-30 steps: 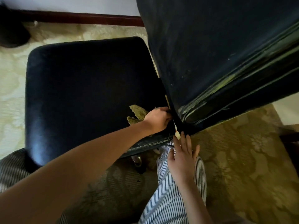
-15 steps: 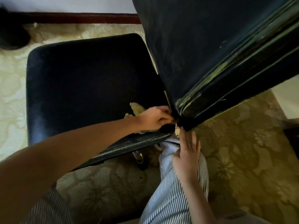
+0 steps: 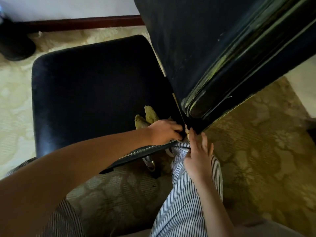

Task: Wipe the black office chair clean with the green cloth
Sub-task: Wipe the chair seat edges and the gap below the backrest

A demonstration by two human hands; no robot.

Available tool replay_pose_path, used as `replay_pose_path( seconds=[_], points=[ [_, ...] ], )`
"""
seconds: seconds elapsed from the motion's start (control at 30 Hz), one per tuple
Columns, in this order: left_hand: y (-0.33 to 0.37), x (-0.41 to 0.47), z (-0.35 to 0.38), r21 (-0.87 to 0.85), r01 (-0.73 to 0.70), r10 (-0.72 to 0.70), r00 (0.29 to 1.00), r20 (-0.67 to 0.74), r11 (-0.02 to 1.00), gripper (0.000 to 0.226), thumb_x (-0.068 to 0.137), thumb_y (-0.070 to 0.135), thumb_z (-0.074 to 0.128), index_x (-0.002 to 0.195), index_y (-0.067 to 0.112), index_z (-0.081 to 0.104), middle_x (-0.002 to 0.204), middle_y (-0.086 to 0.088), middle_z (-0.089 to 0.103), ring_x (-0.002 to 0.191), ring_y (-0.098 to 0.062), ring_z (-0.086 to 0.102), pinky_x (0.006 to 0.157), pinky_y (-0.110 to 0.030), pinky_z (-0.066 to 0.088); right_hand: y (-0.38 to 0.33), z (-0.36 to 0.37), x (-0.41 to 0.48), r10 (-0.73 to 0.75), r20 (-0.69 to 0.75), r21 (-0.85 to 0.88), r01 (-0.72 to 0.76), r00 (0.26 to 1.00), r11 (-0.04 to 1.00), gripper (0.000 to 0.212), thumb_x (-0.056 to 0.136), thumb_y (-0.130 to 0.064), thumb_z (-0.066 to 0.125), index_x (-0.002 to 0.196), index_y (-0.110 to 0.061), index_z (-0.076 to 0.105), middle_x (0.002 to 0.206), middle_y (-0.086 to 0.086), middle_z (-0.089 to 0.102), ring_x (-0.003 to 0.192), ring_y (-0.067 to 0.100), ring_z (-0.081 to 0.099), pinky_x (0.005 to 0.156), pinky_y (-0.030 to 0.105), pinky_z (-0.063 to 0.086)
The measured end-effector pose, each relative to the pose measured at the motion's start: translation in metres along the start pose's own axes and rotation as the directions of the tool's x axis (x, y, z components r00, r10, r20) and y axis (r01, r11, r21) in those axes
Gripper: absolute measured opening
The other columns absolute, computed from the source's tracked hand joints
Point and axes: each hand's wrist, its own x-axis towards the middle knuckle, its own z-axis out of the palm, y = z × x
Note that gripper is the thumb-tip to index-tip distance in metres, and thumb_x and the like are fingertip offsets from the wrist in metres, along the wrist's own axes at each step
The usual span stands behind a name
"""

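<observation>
The black office chair's seat point(image 3: 95, 93) fills the middle left, and its backrest point(image 3: 205, 48) rises at the upper right with worn, flaking edges. My left hand point(image 3: 164, 132) is shut on the green cloth point(image 3: 147, 117) and presses it into the gap where seat and backrest meet, at the seat's near right corner. Two ends of the cloth stick up behind the hand. My right hand point(image 3: 198, 151) lies flat, fingers apart, on my striped trouser leg point(image 3: 184, 202), its fingertips touching the backrest's lower corner.
A patterned yellowish carpet point(image 3: 256, 159) covers the floor. A dark round object point(image 3: 13, 43) stands at the far left by the wall's brown skirting board point(image 3: 82, 23). A metal part of the chair base point(image 3: 150, 163) shows under the seat's edge.
My left hand has pushed the cloth a little further toward the seat's corner gap. My right hand has slid up so its fingertips touch the backrest's lower corner.
</observation>
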Motion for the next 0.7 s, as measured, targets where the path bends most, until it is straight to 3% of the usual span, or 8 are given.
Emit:
replay_pose_path(
  seconds=[0.1,0.17,0.3,0.43,0.53,0.6,0.7],
  points=[
    [-0.002,-0.013,0.005,0.047,-0.083,0.086,0.995,-0.054,0.995,0.025,0.069,0.008,0.063,0.090,0.017,0.073,0.087,-0.004,0.064,0.073,-0.024,0.062,0.062,-0.027,0.050,0.000,-0.001,-0.001,-0.029,0.066,-0.108,0.036,0.997,0.994,0.079,0.091,-0.012,0.043,0.149,-0.030,-0.008,0.158,-0.008,-0.010,0.130,0.008,-0.034,0.110,0.042,-0.020],
    [-0.003,-0.020,0.005,0.004,-0.074,0.074,0.997,-0.031,0.997,0.022,0.076,0.009,0.058,0.091,0.017,0.072,0.090,-0.005,0.064,0.077,-0.023,0.061,0.066,-0.030,0.051,-0.001,-0.001,0.000,-0.033,0.099,-0.147,0.048,0.995,0.988,0.076,0.092,-0.014,0.041,0.150,-0.030,-0.004,0.157,-0.005,-0.015,0.127,0.011,-0.038,0.109,0.044,-0.020],
    [-0.011,-0.022,-0.001,-0.256,0.154,-0.180,0.980,-0.083,0.954,0.021,0.088,0.013,0.055,0.102,0.013,0.071,0.099,-0.008,0.060,0.087,-0.022,0.059,0.077,-0.037,0.052,-0.005,-0.002,-0.005,-0.045,0.105,-0.153,0.061,0.993,0.986,0.074,0.093,-0.016,0.042,0.150,-0.028,-0.002,0.156,-0.003,-0.019,0.128,0.013,-0.038,0.106,0.040,-0.023],
    [-0.010,-0.002,0.000,-0.279,0.237,-0.303,0.927,-0.223,0.931,0.023,0.086,0.015,0.056,0.102,0.011,0.071,0.095,-0.011,0.059,0.085,-0.025,0.060,0.078,-0.032,0.050,-0.006,0.001,-0.004,-0.060,0.040,-0.085,0.063,0.997,0.994,0.072,0.092,-0.012,0.044,0.151,-0.025,0.005,0.156,-0.004,-0.014,0.130,0.013,-0.035,0.105,0.034,-0.026],
    [-0.001,0.015,0.004,-0.208,0.266,-0.302,0.939,-0.166,0.941,0.023,0.090,0.015,0.056,0.108,0.015,0.070,0.102,-0.011,0.060,0.096,-0.028,0.056,0.088,-0.035,0.043,-0.004,0.001,0.000,-0.026,0.024,-0.016,0.027,0.999,1.000,0.073,0.091,-0.008,0.043,0.150,-0.026,0.005,0.148,-0.009,-0.020,0.130,0.011,-0.032,0.105,0.031,-0.026],
    [0.001,0.015,0.003,-0.133,0.247,-0.261,0.959,-0.106,0.960,0.024,0.092,0.019,0.053,0.110,0.019,0.069,0.104,-0.008,0.060,0.099,-0.027,0.055,0.090,-0.034,0.040,-0.003,0.001,0.001,-0.006,0.061,-0.021,0.008,0.998,1.000,0.072,0.092,-0.009,0.042,0.150,-0.027,0.003,0.154,-0.007,-0.017,0.132,0.010,-0.030,0.107,0.031,-0.023],
    [0.001,0.001,0.004,-0.088,0.118,-0.130,0.981,-0.146,0.989,0.028,0.085,0.023,0.047,0.093,0.019,0.073,0.091,-0.005,0.064,0.080,-0.025,0.061,0.075,-0.032,0.049,-0.005,0.001,-0.001,-0.019,0.111,-0.067,0.027,0.994,0.997,0.071,0.092,-0.012,0.040,0.151,-0.026,0.003,0.158,-0.002,-0.011,0.140,0.017,-0.024,0.112,0.036,-0.016]
  ],
)
